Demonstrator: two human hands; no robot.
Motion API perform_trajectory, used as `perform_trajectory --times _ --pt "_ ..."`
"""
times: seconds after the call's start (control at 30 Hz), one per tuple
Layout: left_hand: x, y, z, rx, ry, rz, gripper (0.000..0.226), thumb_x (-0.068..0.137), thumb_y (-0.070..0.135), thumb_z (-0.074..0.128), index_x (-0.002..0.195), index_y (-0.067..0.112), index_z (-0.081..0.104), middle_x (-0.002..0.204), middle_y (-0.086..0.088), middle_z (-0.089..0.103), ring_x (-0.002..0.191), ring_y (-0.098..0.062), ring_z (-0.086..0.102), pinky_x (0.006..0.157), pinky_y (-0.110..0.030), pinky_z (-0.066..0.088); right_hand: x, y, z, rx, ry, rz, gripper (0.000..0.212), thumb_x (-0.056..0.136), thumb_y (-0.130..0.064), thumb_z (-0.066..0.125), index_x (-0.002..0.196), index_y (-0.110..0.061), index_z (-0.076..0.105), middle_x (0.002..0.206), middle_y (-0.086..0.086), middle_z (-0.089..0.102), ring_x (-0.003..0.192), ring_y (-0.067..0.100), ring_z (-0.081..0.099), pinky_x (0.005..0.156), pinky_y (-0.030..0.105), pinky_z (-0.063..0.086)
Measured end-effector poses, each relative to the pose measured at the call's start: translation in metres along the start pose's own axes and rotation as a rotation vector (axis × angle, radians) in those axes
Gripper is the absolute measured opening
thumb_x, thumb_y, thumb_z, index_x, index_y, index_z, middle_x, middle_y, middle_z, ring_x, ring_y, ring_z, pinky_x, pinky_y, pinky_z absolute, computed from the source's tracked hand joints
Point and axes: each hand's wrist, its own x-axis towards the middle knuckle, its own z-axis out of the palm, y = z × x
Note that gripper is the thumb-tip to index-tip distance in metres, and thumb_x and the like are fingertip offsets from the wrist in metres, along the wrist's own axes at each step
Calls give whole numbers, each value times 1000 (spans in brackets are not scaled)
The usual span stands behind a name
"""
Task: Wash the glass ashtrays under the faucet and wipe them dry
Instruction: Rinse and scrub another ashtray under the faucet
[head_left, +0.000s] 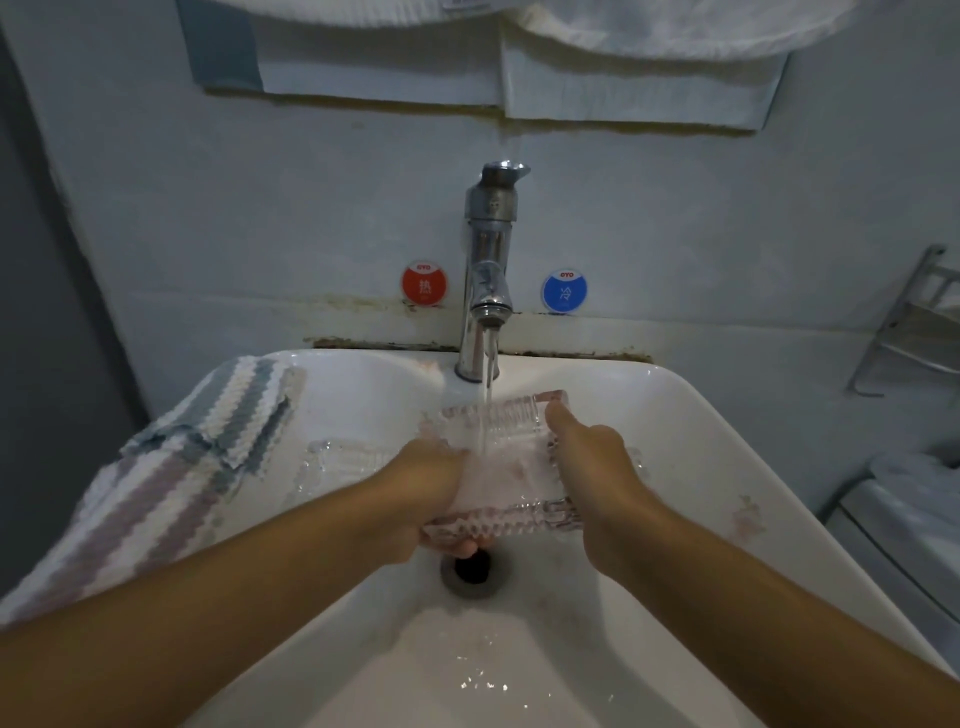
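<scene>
A square ribbed glass ashtray (506, 457) is held over the white sink (727, 431), under the running stream from the chrome faucet (488, 260). My left hand (439, 483) grips its left edge, fingers curled underneath. My right hand (592, 457) holds its right edge, thumb on the rim. A second glass ashtray (332, 460) lies on the sink's left side beside the striped cloth (197, 452).
The drain (470, 569) sits below the held ashtray. Red hot (424, 284) and blue cold (565, 291) stickers flank the faucet on the wall. A metal rack (914, 322) stands at the right. Towels hang above.
</scene>
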Motion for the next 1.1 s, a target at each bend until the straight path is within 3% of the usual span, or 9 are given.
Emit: perform_trajectory --times 0.1,0.23,0.33,0.4,0.47,0.53,0.67,0.9,1.1 --pt "0 7 -2 68 21 21 31 95 -8 33 88 1 62 48 -11 59 38 -22 48 47 -29 43 2 2 1 34 -10 28 59 105 -49 40 151 -13 38 146 13 48 126 33 49 103 42 42" --pt "2 14 -10 55 -34 -27 32 90 -18 30 94 -4 59 56 -18 66 46 -27 61 54 -35 50 4 4 2 109 -37 7 48 105 -49 40 135 -13 50 118 8 61 92 23 61 66 35 51" --pt "3 15 -14 146 -30 8 23 94 -14 43 95 -4 63 66 -19 69 58 -28 64 55 -35 54 9 9 3 119 -103 -18 45 104 -47 43 133 -14 55 119 9 68 103 29 67 90 47 57" --pt "5 13 -14 178 29 45 15 99 -5 48 99 -3 62 69 -17 69 55 -25 64 53 -33 54 8 11 5 104 -164 -37 30 103 -36 51 123 -16 60 108 10 73 98 29 71 92 49 58" --pt "8 10 -15 187 91 70 15 103 7 48 103 -1 61 74 -18 68 52 -24 63 47 -29 51 8 13 5 80 -222 -67 25 97 -20 61 122 -14 61 106 12 75 95 30 73 88 51 59" --pt "11 8 -16 178 138 87 21 104 17 50 104 0 62 79 -19 69 52 -23 62 40 -25 48 10 16 6 61 -298 -75 40 90 -7 66 128 -13 56 113 15 72 92 33 75 78 51 62" --pt "17 8 -19 183 231 112 24 103 23 53 109 1 61 90 -18 67 60 -25 62 36 -23 44 9 18 5 -40 -478 -77 55 86 8 60 134 -16 49 114 22 70 81 37 76 60 36 61" --pt "20 8 -20 225 99 78 20 94 2 58 113 -4 60 91 -24 70 57 -26 65 45 -28 53 8 21 5 -143 -366 -172 23 96 -5 57 114 -16 67 86 10 78 59 26 71 43 22 45" --pt "8 13 -20 85 109 103 16 97 20 64 109 10 65 88 -13 69 55 -20 60 41 -21 49 8 15 6 -58 -430 -172 40 97 4 36 122 -15 62 95 16 77 66 32 73 41 22 45"
